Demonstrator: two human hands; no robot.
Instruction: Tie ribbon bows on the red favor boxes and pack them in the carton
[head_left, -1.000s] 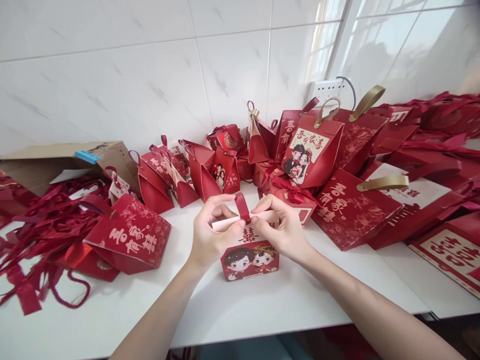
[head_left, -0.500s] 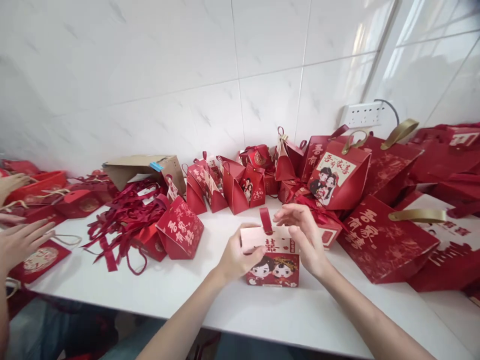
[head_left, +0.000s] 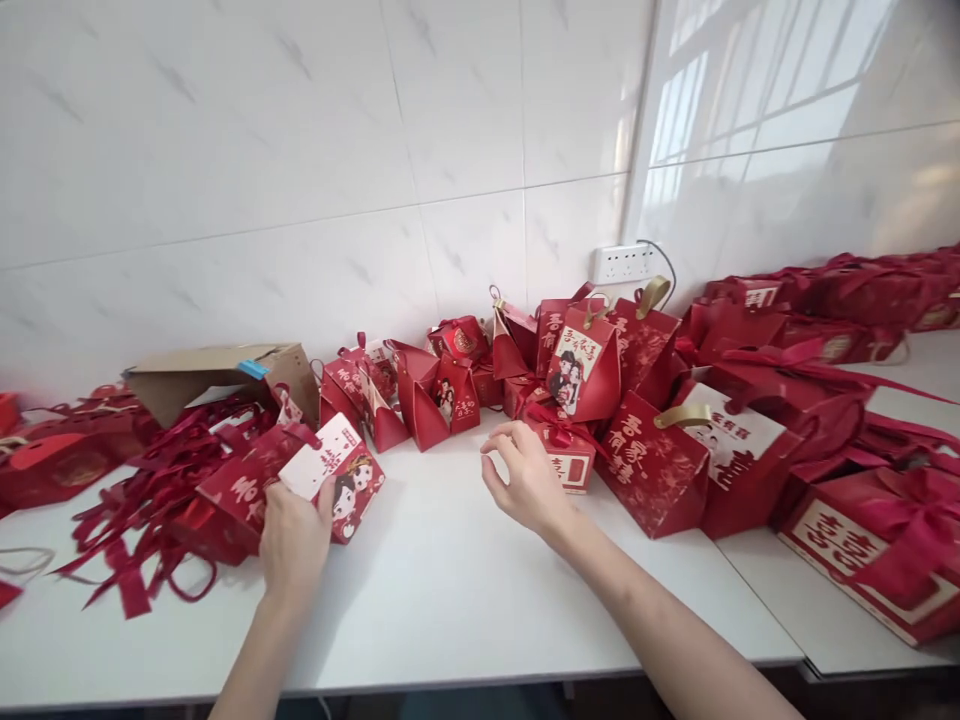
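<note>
In my left hand (head_left: 296, 530) is a small red-and-white gift box (head_left: 351, 485) with a cartoon couple on its front, tilted, fingers closed round its left side. It is right up against another red gift box (head_left: 244, 480) with gold lettering, beside a heap of dark red ribbons (head_left: 124, 560). My right hand (head_left: 525, 480) hovers over the white table with its fingers loosely curved and apart, nothing visible in them. Just behind it sits a low red box (head_left: 574, 465) with a pale label, partly covered by the hand.
Along the wall stand several red gift boxes (head_left: 424, 400), taller ones with gold handles (head_left: 652, 460) to the right. A cardboard box (head_left: 217, 375) lies behind the ribbons. At far right sits a bow-tied box (head_left: 877, 550). A power strip (head_left: 624, 263) is fixed on the tiled wall.
My left hand has carried the cartoon-couple box left to the ribbon heap, tilting it. My right hand has come away from the box. The view has turned right; another person's hands are out of sight.
</note>
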